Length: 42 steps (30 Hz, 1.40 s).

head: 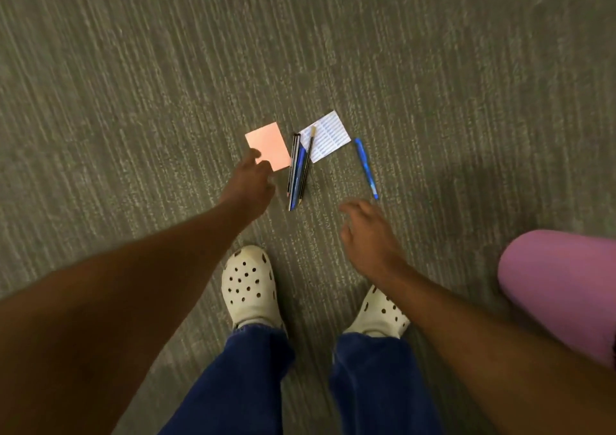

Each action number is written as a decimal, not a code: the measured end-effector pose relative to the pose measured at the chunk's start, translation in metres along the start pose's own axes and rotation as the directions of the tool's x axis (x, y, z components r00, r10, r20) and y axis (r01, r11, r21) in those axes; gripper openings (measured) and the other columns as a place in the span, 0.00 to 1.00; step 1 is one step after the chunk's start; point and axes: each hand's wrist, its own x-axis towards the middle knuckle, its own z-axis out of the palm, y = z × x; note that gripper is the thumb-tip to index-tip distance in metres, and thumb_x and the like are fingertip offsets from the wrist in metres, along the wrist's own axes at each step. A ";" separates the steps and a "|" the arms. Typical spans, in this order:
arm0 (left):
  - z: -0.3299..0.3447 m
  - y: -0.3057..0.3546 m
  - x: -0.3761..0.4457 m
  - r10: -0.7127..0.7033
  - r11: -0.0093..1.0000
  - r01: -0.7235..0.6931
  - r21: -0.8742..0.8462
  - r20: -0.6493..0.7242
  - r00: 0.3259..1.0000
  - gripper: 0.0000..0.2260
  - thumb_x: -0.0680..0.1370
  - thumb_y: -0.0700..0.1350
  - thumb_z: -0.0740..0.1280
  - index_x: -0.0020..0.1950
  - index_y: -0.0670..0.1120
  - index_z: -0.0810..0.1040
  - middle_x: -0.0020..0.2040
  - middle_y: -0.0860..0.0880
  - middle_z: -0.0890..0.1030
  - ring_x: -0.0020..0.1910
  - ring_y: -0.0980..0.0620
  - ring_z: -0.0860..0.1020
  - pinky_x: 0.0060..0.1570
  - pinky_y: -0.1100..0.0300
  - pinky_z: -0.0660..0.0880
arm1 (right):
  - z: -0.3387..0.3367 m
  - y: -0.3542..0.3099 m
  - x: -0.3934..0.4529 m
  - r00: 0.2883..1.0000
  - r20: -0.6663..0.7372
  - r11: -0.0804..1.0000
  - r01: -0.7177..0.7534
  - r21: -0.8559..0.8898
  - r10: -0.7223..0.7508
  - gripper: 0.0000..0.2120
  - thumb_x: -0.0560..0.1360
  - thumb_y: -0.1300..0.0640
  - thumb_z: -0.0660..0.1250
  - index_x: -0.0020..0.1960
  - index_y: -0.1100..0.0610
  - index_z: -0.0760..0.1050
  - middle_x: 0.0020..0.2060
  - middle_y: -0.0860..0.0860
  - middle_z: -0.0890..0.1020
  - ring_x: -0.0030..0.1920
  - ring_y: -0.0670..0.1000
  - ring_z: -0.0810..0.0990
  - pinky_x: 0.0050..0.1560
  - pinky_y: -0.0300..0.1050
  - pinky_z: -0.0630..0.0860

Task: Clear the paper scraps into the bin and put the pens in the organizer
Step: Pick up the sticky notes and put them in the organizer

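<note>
Barely begun, by the look of it. All items on the grey ribbed carpet floor [133, 84]; no bin or organizer in view.

Landmark: bundle of dark pencils w/ a blue pen [296, 168], lying together.
- Just left of bundle: pink rectangular paper note [270, 143], flat on floor. Left hand [253, 178] at its near corner, fingertips touching or pinching it; can't tell if gripped yet.
- Right of bundle, partly under one pencil: white lined paper scrap [328, 138].
- Further right, apart: single blue plastic pen [366, 167].
- Right hand [366, 231] near side of bundle, fingers loosely spread, holding nothing, close to single pen's tip.

Left to do, judging so: both papers to bin, all pens to organizer.
</note>
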 end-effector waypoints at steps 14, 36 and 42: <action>-0.003 -0.038 0.100 -0.151 0.984 0.150 0.094 0.006 0.988 0.30 0.73 0.51 0.79 0.69 0.39 0.74 0.67 0.36 0.77 0.66 0.35 0.74 0.64 0.45 0.72 | 0.033 0.017 0.031 0.998 0.053 0.998 0.020 0.054 -0.022 0.21 0.76 0.66 0.66 0.68 0.61 0.76 0.62 0.59 0.78 0.63 0.61 0.77 0.67 0.55 0.73; 0.019 -0.003 -0.074 -0.490 0.470 0.154 -0.869 -0.112 0.865 0.08 0.81 0.45 0.70 0.58 0.44 0.81 0.49 0.45 0.85 0.45 0.47 0.83 0.47 0.41 0.82 | -0.031 0.001 0.216 0.983 0.031 0.927 0.183 -0.327 -0.183 0.20 0.74 0.68 0.69 0.65 0.62 0.76 0.65 0.62 0.76 0.66 0.62 0.75 0.64 0.52 0.73; -0.007 0.037 -0.067 -0.472 0.357 0.102 -0.929 -0.085 0.878 0.20 0.80 0.36 0.69 0.64 0.51 0.65 0.55 0.48 0.80 0.44 0.51 0.86 0.32 0.60 0.82 | -0.058 -0.022 0.151 0.919 -0.377 0.984 0.155 0.082 -0.113 0.03 0.77 0.63 0.68 0.50 0.59 0.80 0.49 0.55 0.80 0.46 0.51 0.77 0.40 0.41 0.74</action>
